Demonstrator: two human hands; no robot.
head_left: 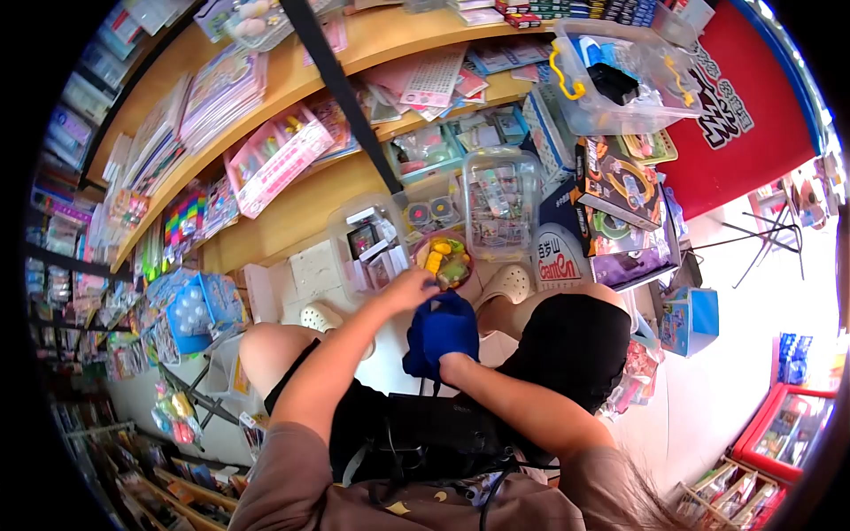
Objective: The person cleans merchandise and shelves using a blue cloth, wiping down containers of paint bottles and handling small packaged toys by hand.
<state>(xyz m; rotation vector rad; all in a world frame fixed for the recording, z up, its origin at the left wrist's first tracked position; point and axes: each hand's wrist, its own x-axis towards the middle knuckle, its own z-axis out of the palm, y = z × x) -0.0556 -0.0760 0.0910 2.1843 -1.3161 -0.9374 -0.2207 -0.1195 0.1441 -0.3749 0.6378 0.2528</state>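
My left hand (411, 288) hovers just above the near rim of a round bowl (472, 271), close to the top of a blue cloth bag (443, 329). Its fingers are bent together, and whatever lies at their tips is too small to make out. In the bowl are small yellow, green and brown toy-like pieces (444, 259). My right hand (453, 365) holds the bag between my knees; the blue cloth covers most of its fingers. What the bag contains is hidden.
A clear bin (370, 248) of small boxes stands left of the bowl; another clear bin (500, 203) of small packets lies beyond it. Shelves (221, 115) with booklets curve ahead. Boxed toys (620, 186) are stacked at right, below a yellow-handled tub (620, 111).
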